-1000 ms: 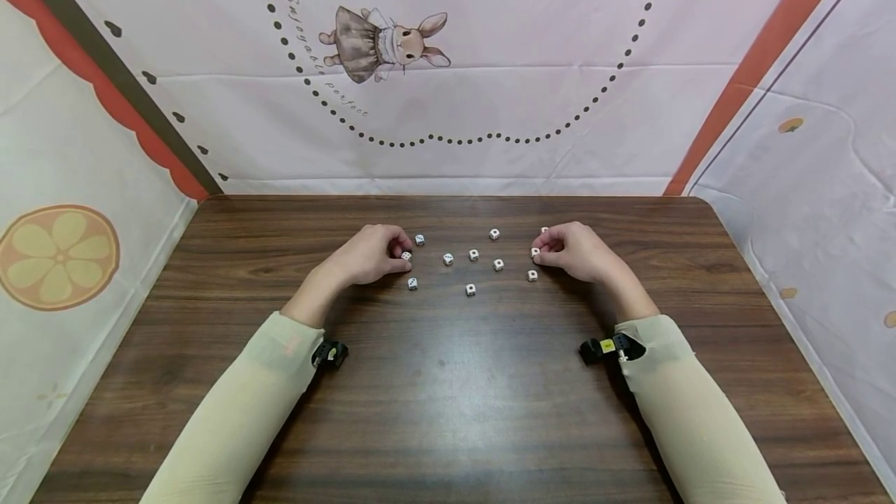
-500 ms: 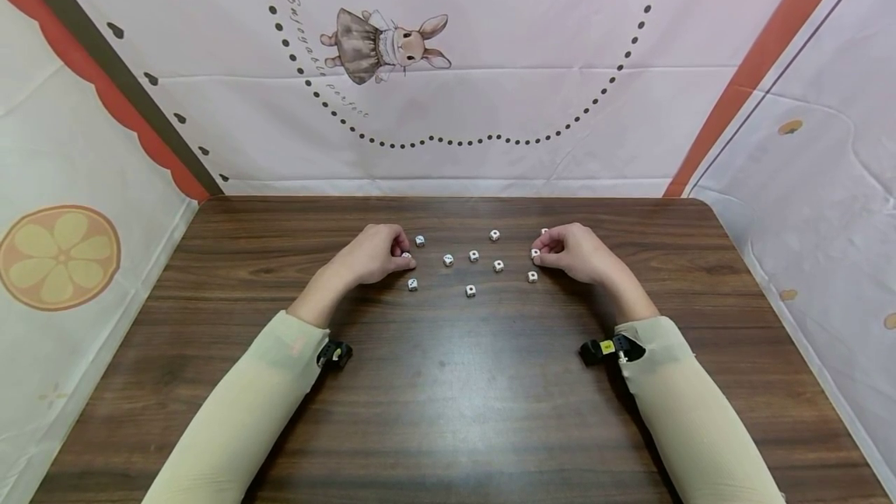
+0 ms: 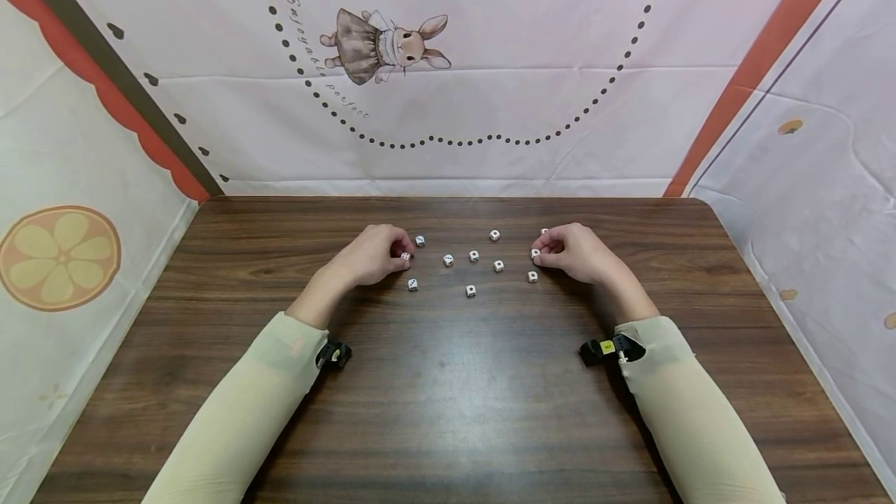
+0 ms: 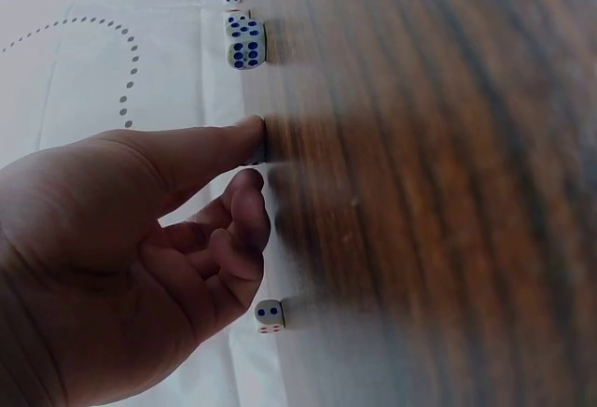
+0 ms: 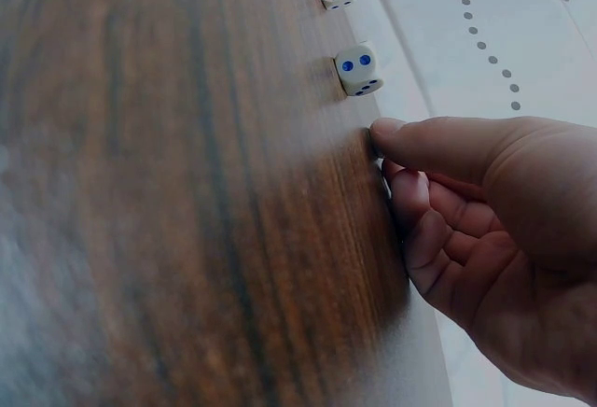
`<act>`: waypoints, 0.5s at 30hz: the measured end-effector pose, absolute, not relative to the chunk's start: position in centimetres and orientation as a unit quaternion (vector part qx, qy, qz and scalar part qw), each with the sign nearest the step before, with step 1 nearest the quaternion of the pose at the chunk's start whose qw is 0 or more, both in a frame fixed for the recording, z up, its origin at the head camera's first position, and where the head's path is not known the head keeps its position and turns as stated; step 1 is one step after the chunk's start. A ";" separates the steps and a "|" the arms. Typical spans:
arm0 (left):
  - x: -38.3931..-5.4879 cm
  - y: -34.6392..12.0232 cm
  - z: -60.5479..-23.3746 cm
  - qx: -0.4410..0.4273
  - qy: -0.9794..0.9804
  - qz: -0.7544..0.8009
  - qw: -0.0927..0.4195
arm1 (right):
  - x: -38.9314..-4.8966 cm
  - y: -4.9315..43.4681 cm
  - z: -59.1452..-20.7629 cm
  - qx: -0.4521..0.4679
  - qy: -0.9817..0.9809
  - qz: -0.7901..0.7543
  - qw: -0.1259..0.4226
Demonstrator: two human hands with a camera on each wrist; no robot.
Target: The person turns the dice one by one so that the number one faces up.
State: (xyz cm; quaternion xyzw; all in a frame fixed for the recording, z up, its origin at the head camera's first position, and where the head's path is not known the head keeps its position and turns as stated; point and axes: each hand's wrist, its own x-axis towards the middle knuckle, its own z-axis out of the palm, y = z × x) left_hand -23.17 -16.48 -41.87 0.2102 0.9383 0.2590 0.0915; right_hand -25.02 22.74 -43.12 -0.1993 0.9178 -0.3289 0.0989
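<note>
Small white dice with dark and red pips lie scattered on the brown wooden table. My left hand [image 3: 374,255] pinches one die [image 3: 406,257] between thumb and fingers at the left of the group; in the left wrist view the thumb mostly hides it. One die [image 3: 420,241] lies just beyond that hand and another die [image 3: 412,285] on its near side. At the right of the group my right hand [image 3: 574,251] pinches a die [image 3: 535,253], nearly covered by the fingertips in the right wrist view. Close by are a die [image 3: 532,277] in front and a partly hidden die [image 3: 544,232] behind.
Between the hands several more dice are spread, among them a die [image 3: 448,260], a die [image 3: 495,235] and a die [image 3: 470,291]. The wooden table [image 3: 448,411] ends at a printed cloth backdrop [image 3: 525,99], with cloth on both sides too.
The left fingers have shifted slightly around their die: the thumb reached further over it half a second ago, and now more of the die shows. The right hand has stayed still.
</note>
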 end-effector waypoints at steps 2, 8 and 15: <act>-23.1 -16.5 -41.9 0.210 0.938 0.259 0.092 | -25.0 22.8 -43.1 -0.198 0.917 -0.331 0.099; -23.0 -16.6 -41.8 0.203 0.939 0.263 0.092 | -25.1 22.8 -43.2 -0.197 0.916 -0.334 0.100; -23.0 -16.8 -41.9 0.192 0.940 0.269 0.086 | -25.0 22.8 -43.1 -0.198 0.917 -0.333 0.099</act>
